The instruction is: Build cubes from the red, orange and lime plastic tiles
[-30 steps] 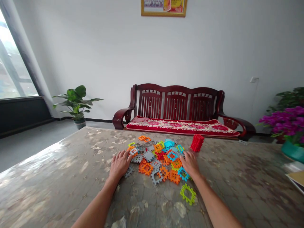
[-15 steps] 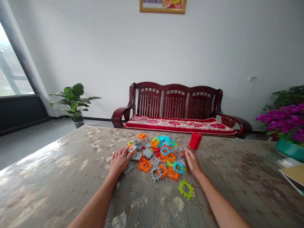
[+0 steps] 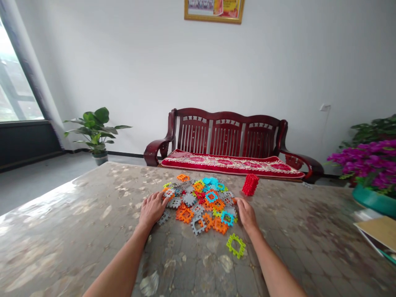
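Observation:
A loose pile of flat notched plastic building pieces in orange, grey, blue, red and green lies on the table in front of me. My left hand rests open along the pile's left edge, fingers stretched and touching the nearest pieces. At the right edge is my right hand, its fingers curled together against the pile; what they hold, if anything, is hidden. A green square frame piece lies apart, nearer to me. Beyond my right hand stands a red stack of similar pieces.
The table has a patterned, shiny cover. Behind it stands a wooden bench with a red cushion. Purple flowers in a teal pot and some papers are at the right. A potted plant stands on the floor at left.
My right hand's fingers, stretched out before, are now more curled at the pile's edge. My left hand stays by the pile. The whole view has shifted slightly.

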`<move>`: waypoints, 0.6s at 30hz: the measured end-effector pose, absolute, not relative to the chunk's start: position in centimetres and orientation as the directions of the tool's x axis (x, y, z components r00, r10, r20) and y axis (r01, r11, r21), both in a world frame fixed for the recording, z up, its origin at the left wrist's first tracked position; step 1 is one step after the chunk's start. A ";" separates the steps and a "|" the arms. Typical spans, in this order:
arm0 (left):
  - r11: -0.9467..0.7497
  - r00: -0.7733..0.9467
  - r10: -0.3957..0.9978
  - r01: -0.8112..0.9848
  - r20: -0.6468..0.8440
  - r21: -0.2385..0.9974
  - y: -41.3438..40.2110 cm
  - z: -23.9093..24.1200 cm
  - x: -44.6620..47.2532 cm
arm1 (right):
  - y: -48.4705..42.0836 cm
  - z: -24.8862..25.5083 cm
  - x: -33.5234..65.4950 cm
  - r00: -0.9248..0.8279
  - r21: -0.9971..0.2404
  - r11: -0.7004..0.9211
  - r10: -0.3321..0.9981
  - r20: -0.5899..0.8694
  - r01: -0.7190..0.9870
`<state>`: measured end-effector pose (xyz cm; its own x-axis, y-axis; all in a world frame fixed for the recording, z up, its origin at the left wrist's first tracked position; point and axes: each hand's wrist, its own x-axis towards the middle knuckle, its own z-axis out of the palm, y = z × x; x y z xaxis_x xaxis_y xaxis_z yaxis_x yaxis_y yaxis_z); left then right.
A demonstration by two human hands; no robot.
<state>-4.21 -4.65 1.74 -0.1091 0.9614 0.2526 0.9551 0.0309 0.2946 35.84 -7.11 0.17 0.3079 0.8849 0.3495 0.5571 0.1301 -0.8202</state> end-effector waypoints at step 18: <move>0.024 -0.101 0.962 0.957 0.255 0.288 -5.4 2.7 -3.6 | -6.2 0.3 34.9 0.240 -0.707 0.108 0.896 0.374 0.699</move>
